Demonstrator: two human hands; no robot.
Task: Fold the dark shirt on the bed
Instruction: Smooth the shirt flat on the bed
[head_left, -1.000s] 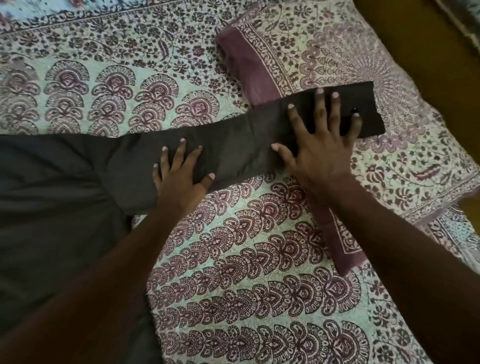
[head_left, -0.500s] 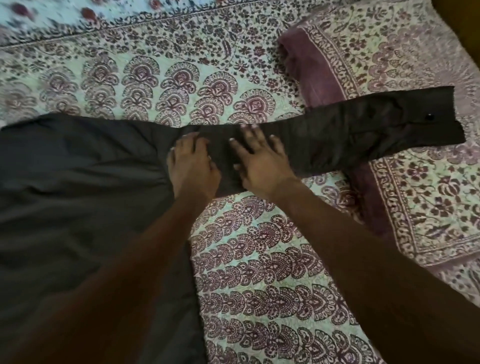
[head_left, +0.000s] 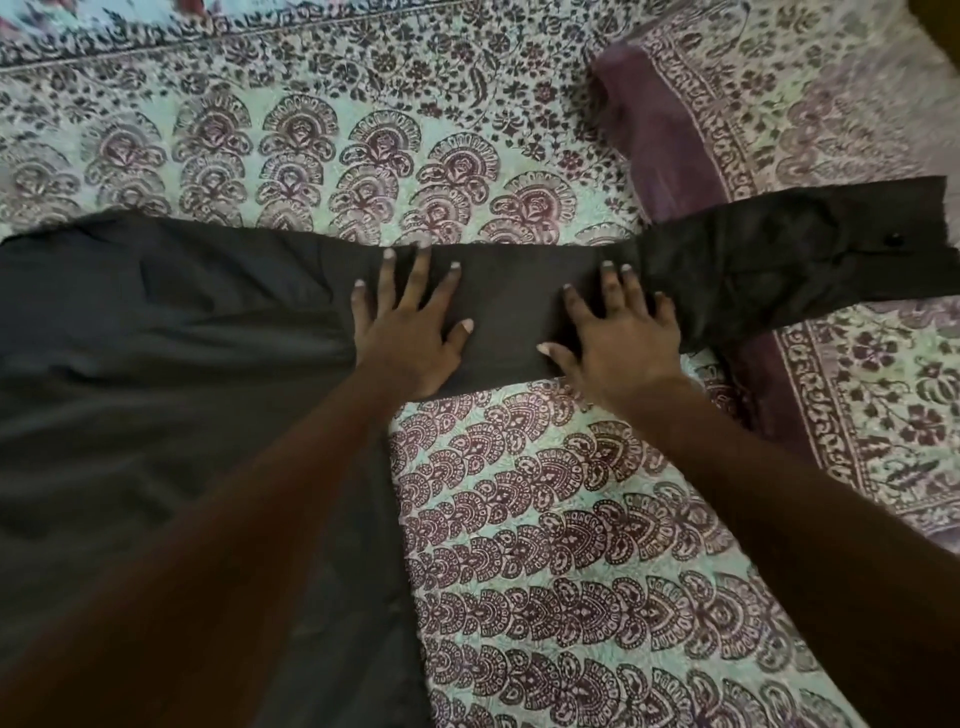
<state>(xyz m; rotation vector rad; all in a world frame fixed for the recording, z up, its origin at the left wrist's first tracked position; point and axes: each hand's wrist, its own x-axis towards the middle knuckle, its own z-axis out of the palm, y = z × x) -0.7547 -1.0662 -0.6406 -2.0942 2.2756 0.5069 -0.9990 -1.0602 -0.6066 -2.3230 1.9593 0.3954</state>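
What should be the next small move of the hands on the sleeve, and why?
Probably slide the right hand outward along the sleeve toward the cuff. Both hands lie flat and open, the left hand near the shirt body; the cloth between them looks smooth, while the stretch over the pillow is wrinkled.

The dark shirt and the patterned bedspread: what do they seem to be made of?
Dark shirt: thin woven cloth, probably cotton or a blend, matte; it lies flat with soft creases. Patterned bedspread: printed cotton-like fabric, matte; its surface looks slightly puckered, perhaps quilted.
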